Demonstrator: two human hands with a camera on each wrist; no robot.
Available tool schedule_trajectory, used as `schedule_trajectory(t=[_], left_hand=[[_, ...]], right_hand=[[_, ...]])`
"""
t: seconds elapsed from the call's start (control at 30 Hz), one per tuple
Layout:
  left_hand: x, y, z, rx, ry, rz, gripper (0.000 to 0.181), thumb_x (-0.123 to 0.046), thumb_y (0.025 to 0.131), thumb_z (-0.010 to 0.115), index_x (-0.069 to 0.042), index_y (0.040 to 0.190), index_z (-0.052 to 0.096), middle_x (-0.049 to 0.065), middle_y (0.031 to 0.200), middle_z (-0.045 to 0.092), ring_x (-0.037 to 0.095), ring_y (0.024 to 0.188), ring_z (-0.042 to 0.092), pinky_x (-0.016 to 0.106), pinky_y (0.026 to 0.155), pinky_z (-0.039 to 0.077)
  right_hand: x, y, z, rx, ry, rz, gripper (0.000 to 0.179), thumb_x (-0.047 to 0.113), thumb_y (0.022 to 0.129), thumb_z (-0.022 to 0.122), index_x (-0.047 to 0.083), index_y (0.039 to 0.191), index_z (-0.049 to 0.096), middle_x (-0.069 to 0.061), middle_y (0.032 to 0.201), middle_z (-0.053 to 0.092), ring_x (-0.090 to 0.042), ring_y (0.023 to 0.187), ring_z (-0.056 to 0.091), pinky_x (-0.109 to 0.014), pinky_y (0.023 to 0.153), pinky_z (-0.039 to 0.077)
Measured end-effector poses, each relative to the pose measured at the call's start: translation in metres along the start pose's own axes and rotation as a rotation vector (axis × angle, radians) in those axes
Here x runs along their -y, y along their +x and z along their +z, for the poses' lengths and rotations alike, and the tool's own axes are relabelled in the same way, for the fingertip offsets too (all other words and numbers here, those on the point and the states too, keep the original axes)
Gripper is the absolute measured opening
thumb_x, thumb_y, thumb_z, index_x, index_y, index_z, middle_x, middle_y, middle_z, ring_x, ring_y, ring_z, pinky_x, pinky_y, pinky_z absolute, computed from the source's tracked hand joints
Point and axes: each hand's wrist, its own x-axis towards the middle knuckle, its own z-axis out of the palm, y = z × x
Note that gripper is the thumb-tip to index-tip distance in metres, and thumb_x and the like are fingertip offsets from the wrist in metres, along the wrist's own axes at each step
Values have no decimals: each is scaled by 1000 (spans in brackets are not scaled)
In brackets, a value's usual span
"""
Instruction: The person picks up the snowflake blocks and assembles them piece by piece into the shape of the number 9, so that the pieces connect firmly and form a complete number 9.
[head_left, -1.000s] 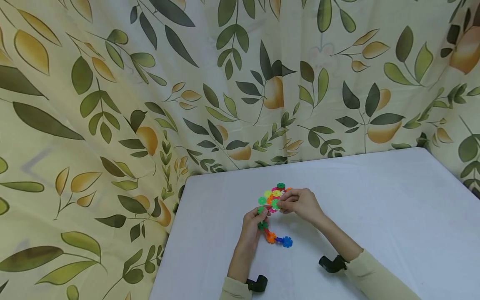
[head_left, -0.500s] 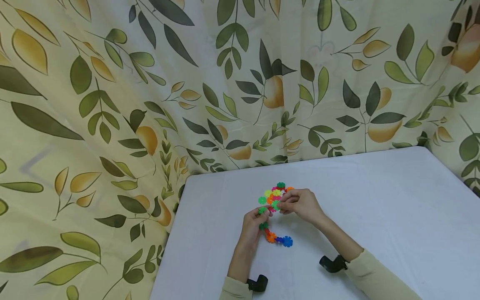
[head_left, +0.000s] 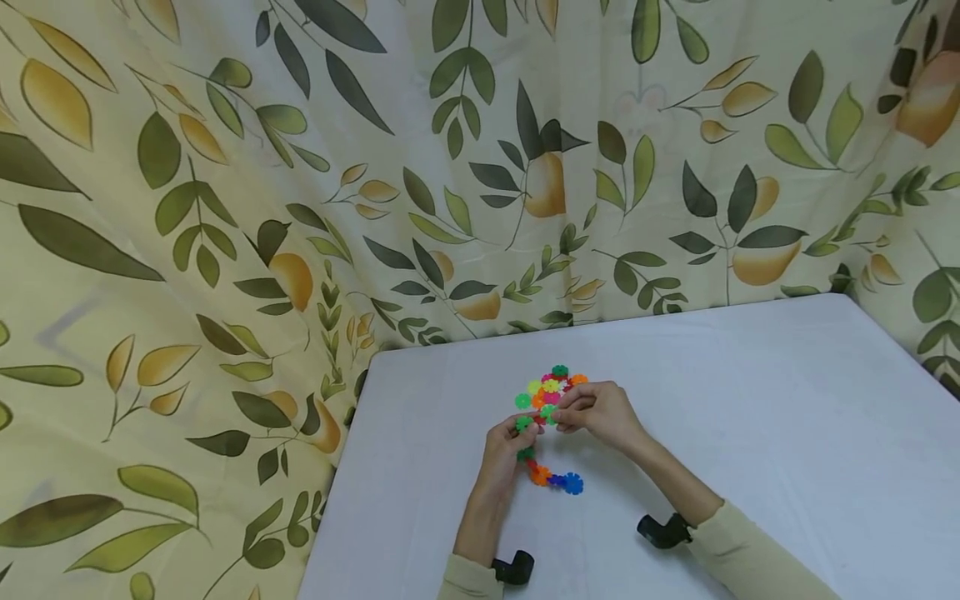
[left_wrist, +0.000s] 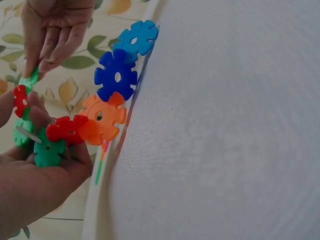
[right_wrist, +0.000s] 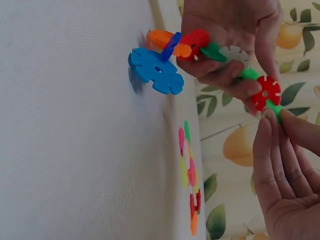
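Note:
A chain of notched plastic snowflake discs hangs from my left hand (head_left: 504, 448), whose fingers and thumb grip it near its upper end. From the free end, the chain runs light blue disc (left_wrist: 136, 41), dark blue disc (left_wrist: 116, 76), orange disc (left_wrist: 100, 118), red, green, white disc (right_wrist: 234, 55) and green, up to another red disc (right_wrist: 266, 93) at the left fingertips. My right hand (head_left: 606, 414) pinches a light green disc (right_wrist: 273, 108) between thumb and fingers. That disc meets the edge of the upper red one; how deep their slots engage cannot be told.
Just beyond the hands, a small group of loose discs (head_left: 552, 387) in pink, yellow, orange, red and green lies on the white-covered table (head_left: 750, 400). A leaf-patterned curtain (head_left: 465, 167) hangs behind the table and along its left side.
The right hand and its light green disc have shifted very slightly down and left toward the left hand. Both hands keep their hold; the loose discs stay put.

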Motion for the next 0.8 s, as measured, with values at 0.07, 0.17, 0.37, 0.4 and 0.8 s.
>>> schedule_trajectory(t=[0.07,0.17,0.37,0.4,0.8], left_hand=[[0,1,-1,11,-15,2,30,-19,104,62,1,126,67,4,100,68,26,94,56,28,84,48],[0,2,-2,25,-46,2,31,-18,106,58,0,129,64,6,103,66,27,97,56,30,89,50],[-3,1,-3,-14,-43,-1,32,-20,104,59,1,129,65,6,100,64,27,93,56,29,85,51],[-3,1,-3,-19,-43,-4,33,-22,104,60,0,129,66,6,100,64,27,92,56,29,83,51],[-4,3,-3,-60,-43,-23,34,-23,104,63,-1,129,62,17,105,65,25,87,58,26,77,51]], right_hand=[[0,1,2,5,13,-21,16,12,91,82,0,100,75,-12,84,77,-35,80,77,-32,74,62],[1,3,3,4,22,-55,18,14,92,81,0,103,76,-13,87,77,-33,80,77,-33,73,63],[-1,9,2,-12,-48,-117,23,16,100,72,-3,111,75,-17,91,78,-36,79,77,-40,72,63],[-2,10,1,-19,-84,-130,23,16,100,71,-4,112,75,-17,92,77,-36,79,77,-40,72,63],[-13,32,1,7,-544,-195,14,13,92,80,8,105,80,2,88,72,-14,74,64,-28,65,54]])
